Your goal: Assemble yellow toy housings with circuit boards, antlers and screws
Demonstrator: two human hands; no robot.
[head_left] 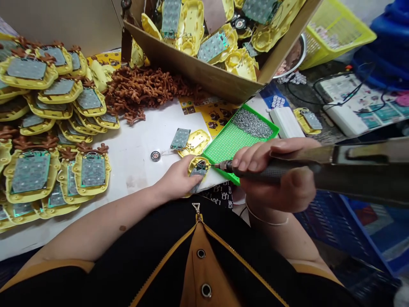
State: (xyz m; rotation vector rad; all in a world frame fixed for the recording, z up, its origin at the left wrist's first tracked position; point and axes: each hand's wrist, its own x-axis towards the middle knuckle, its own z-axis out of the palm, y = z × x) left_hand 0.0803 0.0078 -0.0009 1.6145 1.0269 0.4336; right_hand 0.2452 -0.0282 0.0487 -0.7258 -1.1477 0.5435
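My left hand (179, 178) is closed around a yellow plastic toy shell (191, 164) with a circuit board and wires inside. In my right hand (276, 177) is a dark electric screwdriver (322, 170), held nearly level, its bit reaching the shell's upper right edge. Whether the bit sits in a screw is too small to tell. Just beyond lies another yellow shell (197, 141) with its circuit board (180, 138) and a small round speaker (155, 156) on a wire. Under the screwdriver tip stands a green perforated tray (220, 149) holding a heap of small screws (251, 123).
Yellow shells with boards (30, 172) are stacked at left, beside a pile of brown antler-shaped pieces (150, 87). A cardboard box (191, 64) of shells stands at the back. Right of it are a yellow basket (338, 30), a white box (283, 121) and blue crates (335, 230).
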